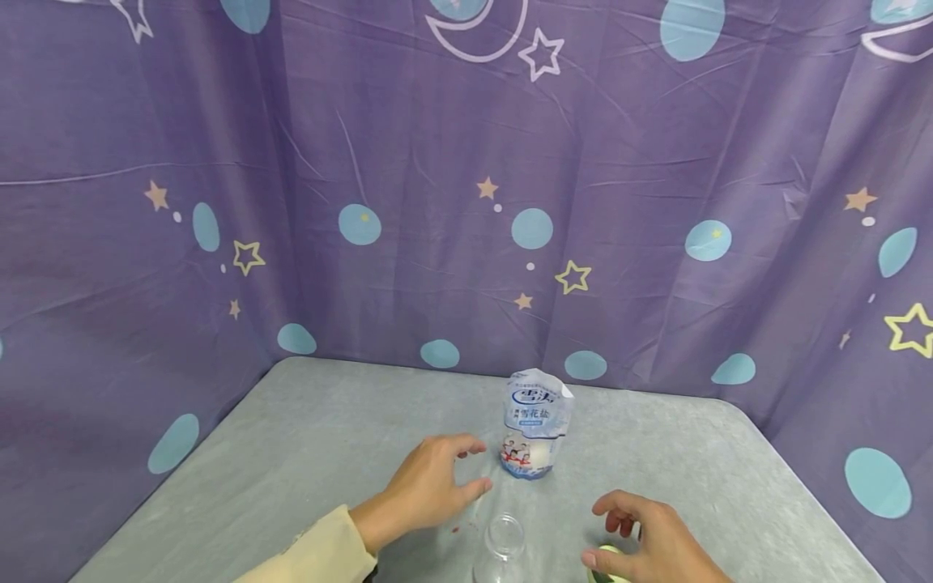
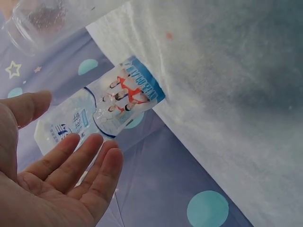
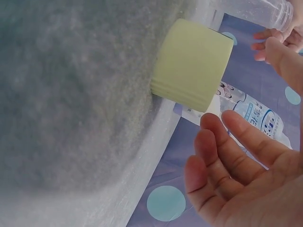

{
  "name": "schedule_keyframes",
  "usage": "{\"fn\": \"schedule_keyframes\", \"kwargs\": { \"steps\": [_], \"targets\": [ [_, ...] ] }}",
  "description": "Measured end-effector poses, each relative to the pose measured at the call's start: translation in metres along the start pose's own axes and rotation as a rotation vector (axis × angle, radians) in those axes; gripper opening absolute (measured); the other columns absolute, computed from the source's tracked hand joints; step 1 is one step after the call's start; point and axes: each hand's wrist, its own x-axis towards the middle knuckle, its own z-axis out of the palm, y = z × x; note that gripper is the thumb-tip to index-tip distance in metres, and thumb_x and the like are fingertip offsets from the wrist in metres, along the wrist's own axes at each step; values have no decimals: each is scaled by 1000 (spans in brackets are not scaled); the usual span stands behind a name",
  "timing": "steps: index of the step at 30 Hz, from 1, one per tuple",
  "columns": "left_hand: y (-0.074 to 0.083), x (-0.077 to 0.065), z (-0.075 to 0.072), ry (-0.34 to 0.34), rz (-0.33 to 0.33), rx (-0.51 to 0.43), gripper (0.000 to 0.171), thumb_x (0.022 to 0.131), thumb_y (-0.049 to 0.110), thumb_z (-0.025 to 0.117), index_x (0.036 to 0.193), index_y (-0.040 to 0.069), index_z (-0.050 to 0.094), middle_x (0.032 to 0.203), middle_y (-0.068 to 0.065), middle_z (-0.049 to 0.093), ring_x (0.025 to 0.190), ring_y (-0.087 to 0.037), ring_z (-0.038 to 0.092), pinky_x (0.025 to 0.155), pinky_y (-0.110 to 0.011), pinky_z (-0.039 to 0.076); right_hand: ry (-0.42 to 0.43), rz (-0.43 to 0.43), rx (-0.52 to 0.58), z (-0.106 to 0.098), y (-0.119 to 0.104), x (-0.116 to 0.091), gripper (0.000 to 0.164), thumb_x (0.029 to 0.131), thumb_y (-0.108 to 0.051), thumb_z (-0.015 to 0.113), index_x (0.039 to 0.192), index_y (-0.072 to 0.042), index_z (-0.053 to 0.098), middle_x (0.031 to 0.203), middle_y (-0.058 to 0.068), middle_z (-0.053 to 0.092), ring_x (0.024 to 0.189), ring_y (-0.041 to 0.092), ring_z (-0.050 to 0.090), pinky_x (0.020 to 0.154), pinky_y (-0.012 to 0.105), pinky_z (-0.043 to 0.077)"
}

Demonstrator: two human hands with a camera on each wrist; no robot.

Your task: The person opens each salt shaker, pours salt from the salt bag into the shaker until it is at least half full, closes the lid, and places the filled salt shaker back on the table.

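Observation:
A white and blue bag of salt (image 1: 535, 421) stands upright on the grey tabletop. My left hand (image 1: 433, 482) hovers just to its left with thumb and fingers spread, holding nothing; the left wrist view shows a gap between the fingers and the bag (image 2: 113, 101). At the bottom edge of the head view stands a clear plastic bottle (image 1: 504, 536) with an open mouth. My right hand (image 1: 652, 538) is beside a pale green, round-walled container (image 3: 191, 64), its fingers loosely bent. The right wrist view shows those fingers apart from the container, which is mostly hidden in the head view.
A grey-covered table (image 1: 350, 413) with rounded back corners extends behind and to both sides of the hands. A purple curtain (image 1: 437, 283) with stars and blue ovals hangs along its back and sides. Small red specks (image 1: 455, 529) lie near the bottle.

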Motion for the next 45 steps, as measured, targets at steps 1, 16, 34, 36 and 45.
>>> {"fn": "schedule_keyframes", "kwargs": {
  "steps": [1, 16, 34, 36, 45],
  "targets": [
    [0, 1, 0, 2, 0, -1, 37, 86, 32, 83, 117, 14, 73, 114, 0, 74, 101, -21, 68, 86, -42, 55, 5, -6, -2, 0, 0, 0, 41, 77, -44, 89, 105, -20, 69, 84, -11, 62, 77, 4, 53, 59, 24, 42],
    [9, 22, -6, 61, 11, 23, 39, 88, 34, 81, 121, 13, 73, 115, 0, 74, 103, -21, 68, 88, -42, 54, -15, 59, 6, 0, -5, 5, 43, 79, -41, 88, 107, -15, 70, 85, -6, 63, 77, 8, 54, 61, 25, 43],
    [18, 45, -11, 111, 15, 9, 42, 89, 33, 80, 124, 11, 71, 118, 0, 73, 107, -22, 66, 91, -42, 53, 77, -11, -26, 2, -5, 7, 42, 80, -43, 87, 108, -18, 70, 93, -10, 65, 81, 6, 57, 66, 28, 48],
    [18, 47, -11, 116, 21, 4, 42, 89, 33, 81, 124, 11, 71, 118, -2, 73, 108, -23, 66, 92, -43, 53, 86, -17, -25, 2, -5, 7, 41, 80, -43, 88, 108, -17, 70, 93, -11, 66, 81, 6, 57, 66, 29, 48],
    [19, 59, -9, 151, 51, 17, 42, 89, 30, 81, 124, 9, 71, 118, -2, 73, 109, -24, 67, 92, -43, 53, 100, -7, -24, 3, -9, 9, 39, 80, -41, 88, 107, -19, 71, 94, -11, 66, 82, 6, 57, 68, 29, 49]
  ]
}}
